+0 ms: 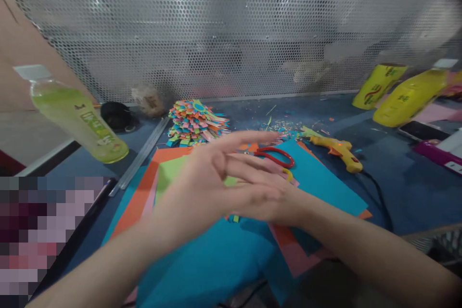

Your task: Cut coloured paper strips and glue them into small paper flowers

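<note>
Over the middle of the blue work surface (404, 187) both bare hands meet, pressed one against the other above the paper. Left hand (205, 187) in front, fingers stretched out flat and pointing right, nothing seen in its grip. Right hand (267, 192) lies behind it, fingers long and loosely together, touching the left palm; whether a small scrap sits between the two, cannot tell, motion blur. Under the hands: stack of loose coloured paper sheets (216, 255), teal on top, orange, pink and light green edges poking out at the left. Red-handled scissors (276, 156) lie on the teal sheet just beyond the fingertips. Yellow hot glue gun (337, 150) rests to the right of the scissors, black cord running off toward the near edge. Multicoloured folded-paper rosette (195, 122) sits behind the sheets, near the perforated metal mesh panel (231, 24). Clear plastic bottle of green drink (77, 118) with white cap stands tilted at far left. Two yellow bottles (400, 94) lean at far right, a dark phone (422, 131) just in front of them. Paper snippets scattered between rosette and glue gun. Lower left corner is pixelated.
</note>
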The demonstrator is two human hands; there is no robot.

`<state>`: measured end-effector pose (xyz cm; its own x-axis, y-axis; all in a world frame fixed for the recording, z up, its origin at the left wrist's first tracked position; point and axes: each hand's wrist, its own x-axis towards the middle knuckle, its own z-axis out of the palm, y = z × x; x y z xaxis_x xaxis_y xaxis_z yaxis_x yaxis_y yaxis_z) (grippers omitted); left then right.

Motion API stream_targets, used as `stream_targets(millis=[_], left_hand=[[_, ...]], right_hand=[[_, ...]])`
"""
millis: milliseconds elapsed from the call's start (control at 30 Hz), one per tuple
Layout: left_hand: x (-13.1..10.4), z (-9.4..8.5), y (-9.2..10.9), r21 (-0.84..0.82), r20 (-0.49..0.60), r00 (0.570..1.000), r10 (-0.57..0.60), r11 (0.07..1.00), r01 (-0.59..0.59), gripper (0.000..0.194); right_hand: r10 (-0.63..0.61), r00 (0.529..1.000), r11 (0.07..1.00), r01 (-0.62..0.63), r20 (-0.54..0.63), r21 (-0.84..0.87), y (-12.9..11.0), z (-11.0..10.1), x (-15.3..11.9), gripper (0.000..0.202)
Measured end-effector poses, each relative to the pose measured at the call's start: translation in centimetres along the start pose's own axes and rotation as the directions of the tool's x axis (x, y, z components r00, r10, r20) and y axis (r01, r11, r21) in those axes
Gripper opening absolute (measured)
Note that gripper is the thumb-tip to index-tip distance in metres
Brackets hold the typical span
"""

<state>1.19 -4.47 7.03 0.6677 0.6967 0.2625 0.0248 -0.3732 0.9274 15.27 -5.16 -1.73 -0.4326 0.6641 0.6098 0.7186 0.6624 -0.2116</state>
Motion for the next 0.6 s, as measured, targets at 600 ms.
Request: stream_targets(millis=[600], left_hand=[[-1.3,-1.7,-7.4,0.54,-0.291,0.915,0.28,0.838,-0.085,0.046]], right_hand=[[0.479,0.708,-0.042,-0.572,0.519,0.819,0.8,-0.6,1.3,0.031]])
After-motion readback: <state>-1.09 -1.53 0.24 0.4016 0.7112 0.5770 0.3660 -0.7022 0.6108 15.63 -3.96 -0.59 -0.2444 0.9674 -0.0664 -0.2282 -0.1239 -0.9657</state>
